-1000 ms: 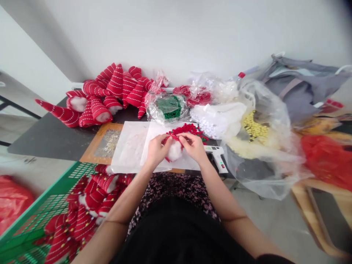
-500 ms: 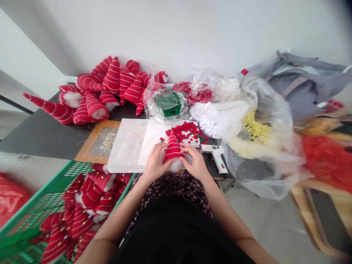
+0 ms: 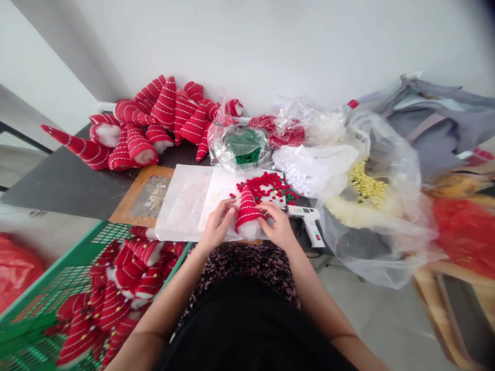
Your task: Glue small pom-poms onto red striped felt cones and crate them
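hat (image 3: 246,210) grasped by right hand (image 3: 277,224) fingers; left hand (image 3: 218,223) fingers now released, just beside it.

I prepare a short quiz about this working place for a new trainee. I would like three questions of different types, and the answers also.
1. True or false: the white plastic glue gun lies nearer to the right hand than to the left hand.

2. Which colour are the small balls inside the large clear plastic bag?
A) blue
B) yellow
C) black

3. Fill the gap: the tip of the red fabric cone with white dashed stripes, between the hands, points ____ the person's body.

Key: 1 true; 2 B; 3 away from
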Demonstrator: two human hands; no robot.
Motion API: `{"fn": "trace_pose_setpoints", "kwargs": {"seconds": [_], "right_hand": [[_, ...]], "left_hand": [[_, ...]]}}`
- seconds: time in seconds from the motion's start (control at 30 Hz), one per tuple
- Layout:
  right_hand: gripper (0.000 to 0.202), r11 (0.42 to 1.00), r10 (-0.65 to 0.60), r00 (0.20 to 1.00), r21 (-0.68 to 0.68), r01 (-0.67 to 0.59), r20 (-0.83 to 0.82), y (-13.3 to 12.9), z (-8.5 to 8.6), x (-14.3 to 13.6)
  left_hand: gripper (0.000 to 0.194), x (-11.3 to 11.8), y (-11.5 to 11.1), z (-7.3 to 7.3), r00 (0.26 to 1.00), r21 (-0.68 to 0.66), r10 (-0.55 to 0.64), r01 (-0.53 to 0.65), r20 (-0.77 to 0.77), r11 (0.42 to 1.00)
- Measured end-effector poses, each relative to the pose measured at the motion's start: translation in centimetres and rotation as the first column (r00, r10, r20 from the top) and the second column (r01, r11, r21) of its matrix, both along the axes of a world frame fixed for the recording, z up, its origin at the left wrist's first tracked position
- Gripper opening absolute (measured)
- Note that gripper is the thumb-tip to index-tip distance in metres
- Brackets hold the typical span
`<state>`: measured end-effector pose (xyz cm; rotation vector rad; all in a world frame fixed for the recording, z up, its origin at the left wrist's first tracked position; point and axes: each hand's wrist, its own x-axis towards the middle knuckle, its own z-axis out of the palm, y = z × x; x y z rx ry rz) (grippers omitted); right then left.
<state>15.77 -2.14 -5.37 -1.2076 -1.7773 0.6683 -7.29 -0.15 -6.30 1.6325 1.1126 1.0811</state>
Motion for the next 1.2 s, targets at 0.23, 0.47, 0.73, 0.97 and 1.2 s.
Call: {"fn": "trace_pose_setpoints", "kwargs": {"seconds": [0.23, 0.47, 0.73, 0.97, 1.2], "right_hand": [[0.021, 1.0, -0.024, 0.998, -0.001, 0.024, -0.056, 0.0, 0.3, -0.6], [0.037, 0.996, 0.026, 0.998, -0.079, -0.031, -0.058, 0.1, 0.6, -0.6], [0.038, 0.993, 0.016, 0.991, -0.114, -0.031, -0.135, 0.6, 0.1, -0.7], [0.026, 0.983, 0.012, 0.976, -0.177, -0.051, -0.216, 2.3, 0.0, 0.3], [0.029, 0.979, 0.059, 0.984, -0.182, -0.089, -0.168, 3.8, 1.2, 1.1]], "left_hand": [[0.023, 1.1, 2.8, 1.5, 0.987, 0.164, -0.04, 0.065, -0.153, 0.984], [0.028, 0.4, 4.3, 3.9, 0.96, 0.202, -0.154, 0.202, -0.233, 0.958], [0.016, 0.4, 5.2, 4.1, 0.882, 0.145, -0.258, 0.337, -0.395, 0.93], [0.016, 1.6, 6.3, 4.3, 0.926, 0.148, -0.223, 0.277, -0.305, 0.949], [0.012, 2.4, 6.7, 4.3, 0.946, 0.182, -0.167, 0.223, -0.279, 0.958]]}}
